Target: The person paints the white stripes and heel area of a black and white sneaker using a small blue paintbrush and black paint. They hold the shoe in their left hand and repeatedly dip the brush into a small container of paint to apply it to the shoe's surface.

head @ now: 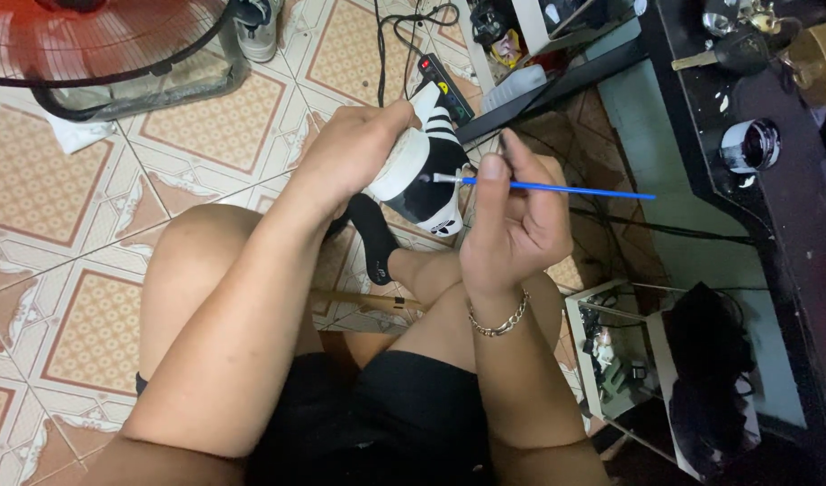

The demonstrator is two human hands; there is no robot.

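Over the tiled floor (89,180), between the person's raised knees, the left hand (354,153) is wrapped around a black-and-white shoe (422,175), fingers closed over its top so the white sole edge faces the other hand. Just beside it, the right hand (512,220) pinches a thin blue brush (557,189) between thumb and fingers, the rest of the fingers curled in; the brush lies nearly level, its white tip touching the side of the shoe and its handle pointing away to the right. A chain bracelet (498,319) sits on the right wrist. Below the shoe a foot in a black sock (374,238) shows. At upper left stands a red fan (116,45), and behind the shoe a power strip (444,85) lies on the floor with cables running off. On the dark worktop (791,207) at right, well apart from the hands, stands a small open jar (750,146).
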